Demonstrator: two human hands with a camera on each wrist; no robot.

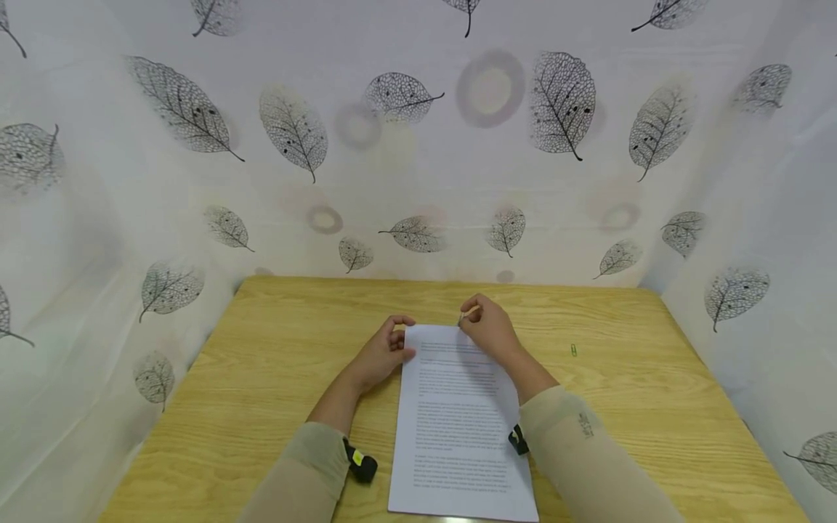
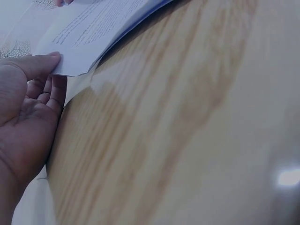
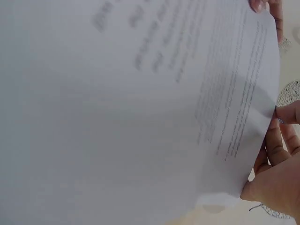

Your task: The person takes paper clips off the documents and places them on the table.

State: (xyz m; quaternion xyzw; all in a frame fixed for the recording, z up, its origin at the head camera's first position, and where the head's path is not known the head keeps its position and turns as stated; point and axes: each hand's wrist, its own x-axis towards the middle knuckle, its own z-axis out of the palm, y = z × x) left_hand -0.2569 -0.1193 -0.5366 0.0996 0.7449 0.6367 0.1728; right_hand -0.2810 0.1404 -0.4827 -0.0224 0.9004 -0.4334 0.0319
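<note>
A stack of printed sheets lies lengthwise on the wooden table, its top end lifted toward the hands. At its upper left corner my left hand pinches the paper, thumb on top and fingers underneath, as the left wrist view also shows. My right hand is at the top edge and pinches a small paper clip against it. Only a bluish bit of that clip shows between the fingertips in the right wrist view; how far it sits over the sheets I cannot tell.
A green paper clip lies on the wooden table to the right of the sheets. White curtains with a leaf print hang behind the table and along both sides.
</note>
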